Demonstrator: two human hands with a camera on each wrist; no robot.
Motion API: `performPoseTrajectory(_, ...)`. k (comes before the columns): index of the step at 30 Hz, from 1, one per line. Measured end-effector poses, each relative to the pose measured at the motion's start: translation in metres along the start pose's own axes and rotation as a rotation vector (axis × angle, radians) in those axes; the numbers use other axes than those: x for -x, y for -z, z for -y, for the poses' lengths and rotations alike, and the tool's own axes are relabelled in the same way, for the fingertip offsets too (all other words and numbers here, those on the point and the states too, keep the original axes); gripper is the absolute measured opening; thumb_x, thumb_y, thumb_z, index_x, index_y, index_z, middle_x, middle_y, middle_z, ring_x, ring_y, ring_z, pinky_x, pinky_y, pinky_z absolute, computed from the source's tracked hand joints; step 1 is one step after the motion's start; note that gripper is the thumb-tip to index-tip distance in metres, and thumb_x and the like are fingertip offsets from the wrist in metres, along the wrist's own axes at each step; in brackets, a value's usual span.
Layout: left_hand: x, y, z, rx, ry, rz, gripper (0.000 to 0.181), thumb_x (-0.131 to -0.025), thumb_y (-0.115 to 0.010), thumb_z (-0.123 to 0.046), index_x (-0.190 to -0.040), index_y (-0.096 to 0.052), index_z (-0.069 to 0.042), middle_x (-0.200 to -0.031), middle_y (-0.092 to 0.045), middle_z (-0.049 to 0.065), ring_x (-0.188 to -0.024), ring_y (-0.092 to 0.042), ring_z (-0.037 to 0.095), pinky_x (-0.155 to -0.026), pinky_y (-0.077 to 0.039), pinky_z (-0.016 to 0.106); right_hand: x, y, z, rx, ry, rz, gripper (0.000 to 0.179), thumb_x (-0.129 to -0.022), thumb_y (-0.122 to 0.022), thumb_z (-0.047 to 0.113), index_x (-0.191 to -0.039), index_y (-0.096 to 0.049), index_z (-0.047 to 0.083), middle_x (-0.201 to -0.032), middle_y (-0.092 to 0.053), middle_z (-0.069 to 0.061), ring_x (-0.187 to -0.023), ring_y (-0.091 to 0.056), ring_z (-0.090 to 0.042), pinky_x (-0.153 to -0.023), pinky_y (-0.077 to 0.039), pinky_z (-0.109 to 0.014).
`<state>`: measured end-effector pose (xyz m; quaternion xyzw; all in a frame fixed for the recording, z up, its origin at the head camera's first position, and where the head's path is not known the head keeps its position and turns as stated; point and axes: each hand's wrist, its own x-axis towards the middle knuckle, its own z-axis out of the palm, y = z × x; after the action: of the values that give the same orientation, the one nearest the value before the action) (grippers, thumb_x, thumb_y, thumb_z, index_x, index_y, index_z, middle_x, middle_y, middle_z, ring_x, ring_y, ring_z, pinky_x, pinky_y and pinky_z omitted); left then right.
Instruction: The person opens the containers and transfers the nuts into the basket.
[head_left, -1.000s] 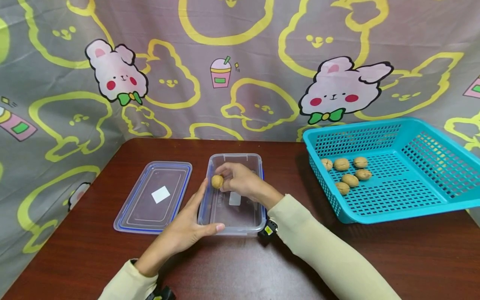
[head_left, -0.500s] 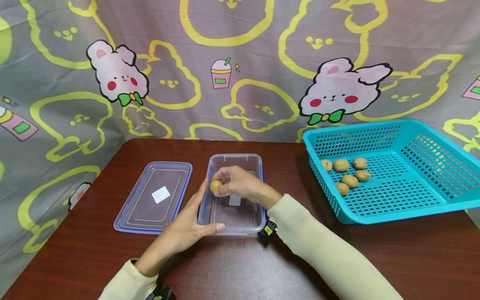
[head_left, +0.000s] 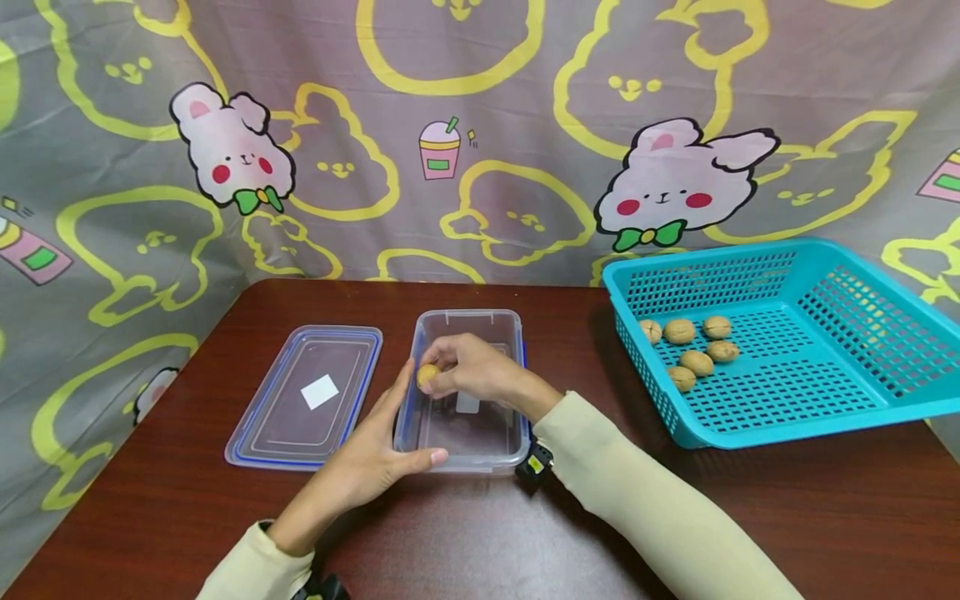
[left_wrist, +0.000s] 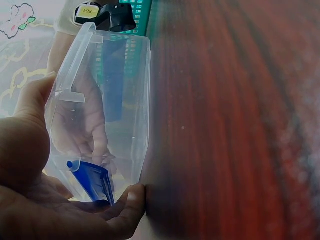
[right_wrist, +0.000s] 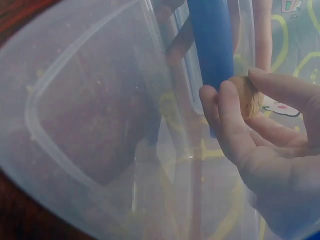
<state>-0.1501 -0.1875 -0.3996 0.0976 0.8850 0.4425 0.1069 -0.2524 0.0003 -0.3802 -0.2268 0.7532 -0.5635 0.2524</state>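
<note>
In the head view my right hand (head_left: 483, 371) pinches a walnut (head_left: 427, 377) between thumb and fingers, low within the left side of a clear plastic container (head_left: 468, 461). The right wrist view shows the same walnut (right_wrist: 248, 97) at the fingertips, seen past the container's cloudy wall. My left hand (head_left: 367, 458) holds the container at its near left corner, fingers along the left wall and thumb across the front. A blue locking flap (left_wrist: 95, 182) shows by the left fingers in the left wrist view.
Left of the container lies its clear lid (head_left: 288, 425) with a blue seal and a white label (head_left: 319, 392). A turquoise basket (head_left: 757, 435) at the right holds several walnuts (head_left: 697, 362). Behind the brown table (head_left: 480, 533) hangs a patterned cloth (head_left: 517, 92).
The right hand has brought the walnut slightly left and lower inside the container, and its fingers now cover more of it. The left hand keeps its place.
</note>
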Motion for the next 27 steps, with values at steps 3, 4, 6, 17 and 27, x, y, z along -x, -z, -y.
performPoseTrajectory(3, 0.0, 0.0, 0.0, 0.005, 0.002, -0.001, 0.121, -0.087, -0.086, -0.038, -0.17, 0.001, -0.026, -0.172, -0.016, 0.027, -0.152, -0.03, 0.05, -0.12, -0.025, 0.072, 0.001, 0.001, -0.001, 0.022, 0.007, -0.027, 0.026, -0.091, -0.074, -0.001, -0.116, -0.069, -0.003, -0.098, -0.071, -0.012, -0.085, -0.073, -0.017, -0.085, -0.063, -0.033)
performPoseTrajectory(4, 0.0, 0.0, 0.0, 0.006, 0.004, 0.0, 0.121, -0.087, -0.086, -0.038, -0.17, 0.001, -0.026, -0.172, -0.016, 0.026, -0.152, -0.031, 0.05, -0.12, -0.026, 0.072, 0.001, 0.001, -0.001, 0.024, 0.01, -0.035, 0.026, -0.09, -0.074, -0.001, -0.116, -0.069, -0.003, -0.098, -0.072, -0.012, -0.085, -0.072, -0.016, -0.084, -0.062, -0.031)
performPoseTrajectory(6, 0.0, 0.0, 0.0, 0.011, 0.003, 0.0, 0.121, -0.087, -0.086, -0.037, -0.17, 0.001, -0.027, -0.172, -0.016, 0.026, -0.151, -0.032, 0.049, -0.121, -0.026, 0.072, 0.002, 0.001, -0.001, 0.028, 0.019, -0.049, 0.027, -0.089, -0.074, -0.002, -0.116, -0.07, -0.002, -0.1, -0.073, -0.011, -0.084, -0.069, -0.014, -0.082, -0.06, -0.028)
performPoseTrajectory(17, 0.0, 0.001, -0.001, -0.01, -0.015, -0.011, 0.121, -0.087, -0.086, -0.038, -0.17, 0.0, -0.024, -0.173, -0.015, 0.026, -0.155, -0.025, 0.05, -0.12, -0.025, 0.074, 0.027, 0.009, 0.015, 0.018, 0.096, -0.092, 0.036, -0.089, -0.071, -0.003, -0.126, -0.072, -0.001, -0.116, -0.073, -0.01, -0.104, -0.064, -0.018, -0.089, -0.055, -0.026)
performPoseTrajectory(27, 0.0, 0.0, -0.002, -0.011, -0.002, -0.006, 0.12, -0.087, -0.086, -0.037, -0.17, 0.0, -0.026, -0.175, -0.01, 0.022, -0.159, -0.016, 0.048, -0.122, -0.019, 0.073, 0.069, 0.029, 0.035, 0.14, 0.101, -0.158, 0.03, -0.094, -0.073, 0.01, -0.123, -0.076, 0.015, -0.126, -0.071, -0.003, -0.116, -0.063, -0.026, -0.094, -0.058, -0.038)
